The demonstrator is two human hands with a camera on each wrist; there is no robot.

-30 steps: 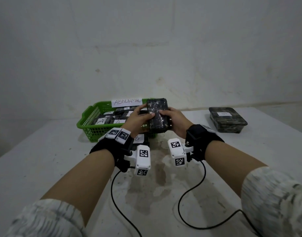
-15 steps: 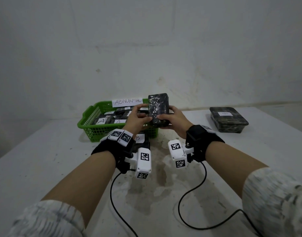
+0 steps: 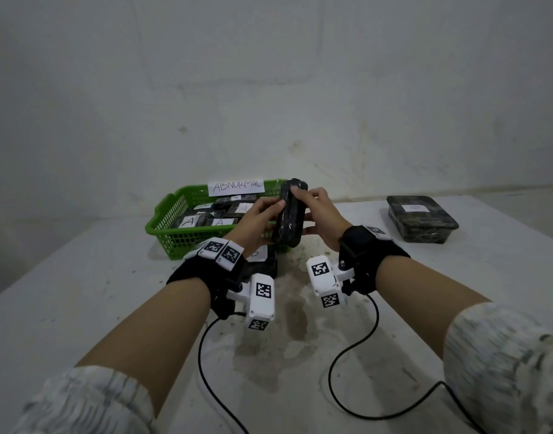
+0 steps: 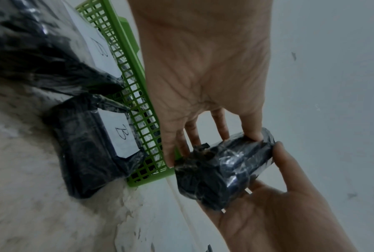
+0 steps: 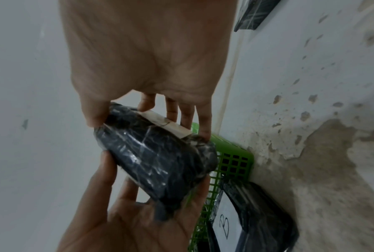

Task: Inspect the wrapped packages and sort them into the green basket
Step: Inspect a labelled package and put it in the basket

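Both hands hold one wrapped package [image 3: 288, 214] in the air above the worktop [image 3: 81, 292], just in front of the near right corner of the green basket [image 3: 175, 220]. The package is dark, covered in glossy film, and stands on edge, tilted slightly, with its long axis roughly upright in the head view.

The left hand [image 3: 256, 217] grips the left side of the package: the thumb presses the upper edge, and the fingers [image 4: 179, 141] curl round the far face. The right hand [image 3: 319, 214] grips the right side: the thumb lies over the top end and the fingers [image 5: 203, 122] wrap the far face, where a white label [image 5: 166, 125] on the package shows in the right wrist view. The package sits between the two palms, with neither hand free.

The green basket carries a paper sign reading "ABNORMAL" [image 3: 236, 187] on its far rim and contains several wrapped packages with labels marked "A" [image 3: 219, 222].

Two more wrapped packages marked "B" [image 4: 89, 145] lie on the worktop against the near wall of the basket, below the left hand. A separate dark package with a white label [image 3: 422, 217] lies on the worktop well apart to the right.
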